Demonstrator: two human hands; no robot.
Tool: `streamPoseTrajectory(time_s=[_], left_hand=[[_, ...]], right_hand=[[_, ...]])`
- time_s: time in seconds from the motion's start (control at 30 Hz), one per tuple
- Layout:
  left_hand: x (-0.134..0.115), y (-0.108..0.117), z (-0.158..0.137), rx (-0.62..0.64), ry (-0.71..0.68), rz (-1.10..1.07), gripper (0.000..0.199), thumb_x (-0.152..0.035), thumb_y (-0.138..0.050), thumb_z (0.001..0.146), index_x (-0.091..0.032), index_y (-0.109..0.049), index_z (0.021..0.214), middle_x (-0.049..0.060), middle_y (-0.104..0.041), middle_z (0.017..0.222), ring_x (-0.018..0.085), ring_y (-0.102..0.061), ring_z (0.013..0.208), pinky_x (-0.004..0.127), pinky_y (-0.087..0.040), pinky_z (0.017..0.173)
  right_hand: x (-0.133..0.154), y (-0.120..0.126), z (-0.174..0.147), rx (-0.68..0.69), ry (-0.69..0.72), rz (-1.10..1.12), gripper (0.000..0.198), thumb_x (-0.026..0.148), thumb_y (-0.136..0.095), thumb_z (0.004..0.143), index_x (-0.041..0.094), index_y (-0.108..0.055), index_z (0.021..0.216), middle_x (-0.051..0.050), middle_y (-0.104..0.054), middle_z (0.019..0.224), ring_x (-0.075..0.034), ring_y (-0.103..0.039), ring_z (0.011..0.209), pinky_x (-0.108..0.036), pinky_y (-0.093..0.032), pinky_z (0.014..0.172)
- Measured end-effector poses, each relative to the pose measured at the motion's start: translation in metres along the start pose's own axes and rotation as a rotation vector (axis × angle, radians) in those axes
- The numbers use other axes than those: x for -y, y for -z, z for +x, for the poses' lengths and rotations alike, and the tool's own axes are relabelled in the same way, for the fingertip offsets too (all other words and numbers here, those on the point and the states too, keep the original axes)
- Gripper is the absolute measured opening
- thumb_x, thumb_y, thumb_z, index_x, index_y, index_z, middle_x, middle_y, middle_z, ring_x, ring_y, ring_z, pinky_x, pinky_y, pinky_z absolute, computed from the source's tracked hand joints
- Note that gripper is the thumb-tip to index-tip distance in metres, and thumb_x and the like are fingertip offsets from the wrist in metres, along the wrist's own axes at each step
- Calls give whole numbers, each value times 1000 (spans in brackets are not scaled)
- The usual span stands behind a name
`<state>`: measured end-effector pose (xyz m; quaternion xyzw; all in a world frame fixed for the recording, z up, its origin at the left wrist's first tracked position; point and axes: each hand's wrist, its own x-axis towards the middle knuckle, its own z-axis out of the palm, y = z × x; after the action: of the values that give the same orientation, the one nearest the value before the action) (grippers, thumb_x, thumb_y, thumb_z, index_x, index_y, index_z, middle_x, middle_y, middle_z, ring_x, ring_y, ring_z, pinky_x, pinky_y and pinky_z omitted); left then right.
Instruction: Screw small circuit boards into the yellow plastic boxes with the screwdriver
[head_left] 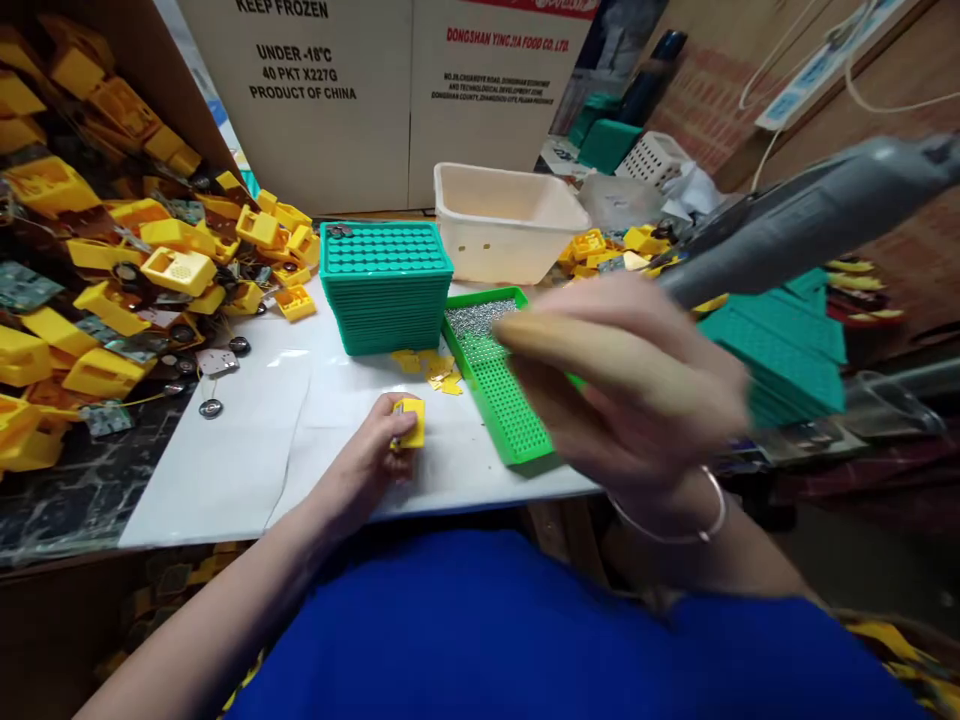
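Note:
My left hand (382, 440) is closed around a small yellow plastic case (410, 424), with the thumb pressed against it, just above the white work surface. My right hand (637, 375), blurred by motion, is raised close to the camera over the right part of a green tray (517, 420). Its fingers are curled round the front end of a grey electric screwdriver (810, 215), whose body slants up to the right; the hand hides the tip. Small silvery screws (480, 318) lie at the tray's far end, above a grid of holes.
A stack of teal trays (394, 300) stands ahead, with yellow scraps (431, 368) beside it. Yellow cases with wired parts (180, 270) are heaped at left. Behind are a translucent bin (502, 240) and a large carton (322, 150). More teal trays (780, 350) are at right.

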<state>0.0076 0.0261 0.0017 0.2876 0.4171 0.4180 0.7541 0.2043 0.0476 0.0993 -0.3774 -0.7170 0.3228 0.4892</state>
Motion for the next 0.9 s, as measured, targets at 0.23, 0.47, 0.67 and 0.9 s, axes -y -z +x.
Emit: streamPoseTrajectory(time_s=[0.23, 0.47, 0.67, 0.9], left_hand=[[-4, 10, -7, 47, 12, -72, 38, -26, -75, 77, -17, -60, 111, 9, -69, 103, 24, -69, 96, 37, -54, 89], [-7, 23, -12, 32, 22, -158, 30, -25, -67, 82, -15, -57, 109, 15, -72, 107, 30, -69, 104, 41, -54, 90], [-2, 26, -15, 23, -7, -160, 34, -19, -68, 77, -17, -54, 108, 12, -72, 108, 31, -68, 107, 46, -52, 95], [11, 23, -18, -55, -223, -175, 47, -9, -70, 69, -23, -52, 111, 3, -69, 107, 21, -66, 108, 37, -48, 100]], right_hand=[[-60, -71, 168, 278, 293, -235, 25, 4, -69, 69, 27, -67, 61, 4, -62, 65, -13, -60, 74, -28, -52, 78], [-64, -102, 204, 365, 294, -806, 22, 1, -71, 68, 22, -67, 61, -3, -64, 69, -20, -66, 87, -34, -50, 81], [-32, -97, 182, 469, 350, -1104, 30, 7, -42, 91, 14, -69, 101, -15, -70, 111, -28, -65, 105, -38, -48, 84], [-25, -82, 80, 344, 179, -272, 6, 20, -59, 89, 16, -64, 87, 0, -69, 82, -11, -61, 75, -23, -48, 71]])
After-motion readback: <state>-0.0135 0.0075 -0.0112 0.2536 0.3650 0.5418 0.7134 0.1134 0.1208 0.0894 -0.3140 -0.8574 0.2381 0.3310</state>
